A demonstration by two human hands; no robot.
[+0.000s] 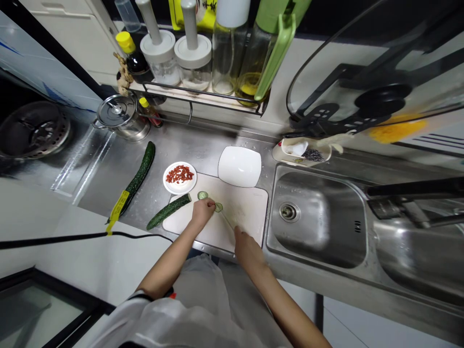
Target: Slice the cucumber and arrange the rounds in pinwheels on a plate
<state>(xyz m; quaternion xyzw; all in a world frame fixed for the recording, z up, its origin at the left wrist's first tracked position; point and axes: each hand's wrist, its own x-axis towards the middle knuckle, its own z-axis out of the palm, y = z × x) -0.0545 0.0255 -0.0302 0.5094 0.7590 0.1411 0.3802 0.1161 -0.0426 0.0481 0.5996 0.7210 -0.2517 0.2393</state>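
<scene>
My left hand (203,211) is closed in a pinch over the cutting board (253,195), its fingertips at the edge of a thin cucumber slice (218,207). My right hand (248,249) is wrapped round the handle of a knife (227,220), whose thin blade points up and left towards that slice. Just behind my left hand, another cucumber slice (202,195) lies on the board. A cut cucumber (168,211) rests across the board's left edge, its cut end facing right. The knife's handle is mostly hidden by my fingers.
Behind the board stand a plate of small red pieces (180,175) and a white dish (239,166). A whole cucumber (139,174) with a yellow label lies at left, near a lidded pot (121,116). The sink (319,217) borders the board's right. Jars line a rack (203,94) above.
</scene>
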